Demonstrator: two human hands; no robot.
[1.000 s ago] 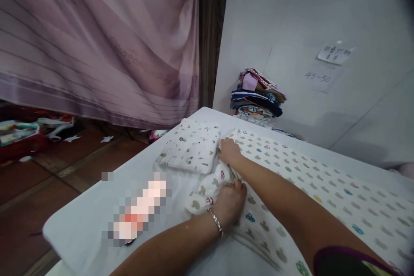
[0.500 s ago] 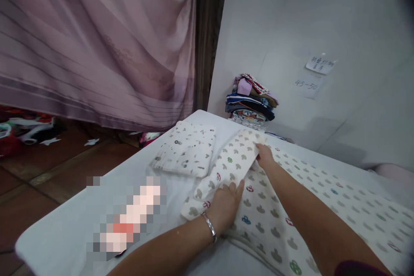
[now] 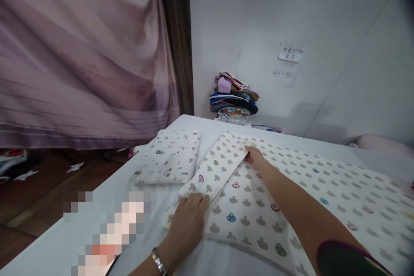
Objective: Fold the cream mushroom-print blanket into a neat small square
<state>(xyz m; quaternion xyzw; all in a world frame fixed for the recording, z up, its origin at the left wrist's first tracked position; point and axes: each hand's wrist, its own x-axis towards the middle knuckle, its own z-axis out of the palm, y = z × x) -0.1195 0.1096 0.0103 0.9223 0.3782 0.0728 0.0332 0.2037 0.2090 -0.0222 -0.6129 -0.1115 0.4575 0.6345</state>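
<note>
A white cloth printed with small grey, red, green and blue mushrooms (image 3: 249, 213) is spread over the white table, with one strip folded over along its left side. My right hand (image 3: 255, 158) pinches the strip's edge near its far end. On the near end of the strip lies my left hand (image 3: 190, 215), fingers flat on the fabric, a silver bracelet at the wrist. Just left of the strip is a folded white cloth (image 3: 168, 157) with a small sparse print, touched by neither hand.
The white table (image 3: 152, 207) carries a pixelated item at its near left. A pile of folded fabrics (image 3: 234, 97) stands by the wall at the back. Two paper notes (image 3: 287, 62) are on the wall. A pinkish curtain (image 3: 87, 60) hangs at left above the tiled floor.
My left hand has slid toward the near end of the folded strip, its fingers now flat. My right hand still pinches the edge. The view has turned slightly to the right.
</note>
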